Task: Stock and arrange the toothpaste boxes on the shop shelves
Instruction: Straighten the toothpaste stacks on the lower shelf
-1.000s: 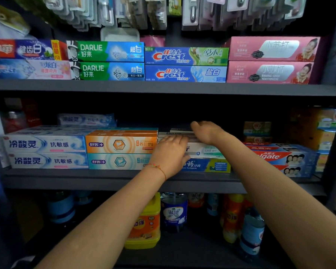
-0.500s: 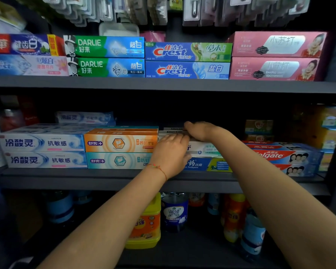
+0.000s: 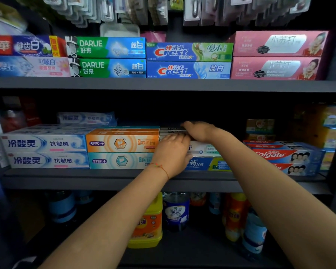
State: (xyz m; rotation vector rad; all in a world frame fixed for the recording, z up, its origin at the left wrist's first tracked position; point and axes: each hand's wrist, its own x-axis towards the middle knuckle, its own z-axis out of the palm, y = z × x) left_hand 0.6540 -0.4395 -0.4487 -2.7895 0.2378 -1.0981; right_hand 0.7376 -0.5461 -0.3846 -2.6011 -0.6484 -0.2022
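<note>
While both our arms reach into the dark grey middle shelf (image 3: 182, 182), we are squaring up a stack of white-and-blue cardboard toothpaste boxes (image 3: 204, 150) that sits near the shelf's front edge, between the orange-and-teal boxes (image 3: 122, 143) on one side and the red-and-blue Colgate boxes (image 3: 283, 156) towards the right end. Our left hand (image 3: 173, 154), a thin red thread at its wrist, lies flat against the front face of the stack, fingers straight and pressing, gripping nothing that we can see. Our right hand (image 3: 199, 131) rests palm-down on the top box, fingers reaching over its far edge; whether they curl round it we cannot tell. The two hands sit close together, nearly touching, one above the other. We judge the step in hand to be aligning or seating the topmost box, with the stocking of this shelf well along, since the rows to either side already stand flush. The next move, as we read it, calls for an even push so the stack's face lines up with its neighbours, without tipping the top box off the back. Above, the upper grey shelf (image 3: 163, 84) carries full rows of green, blue and pink boxes.
</note>
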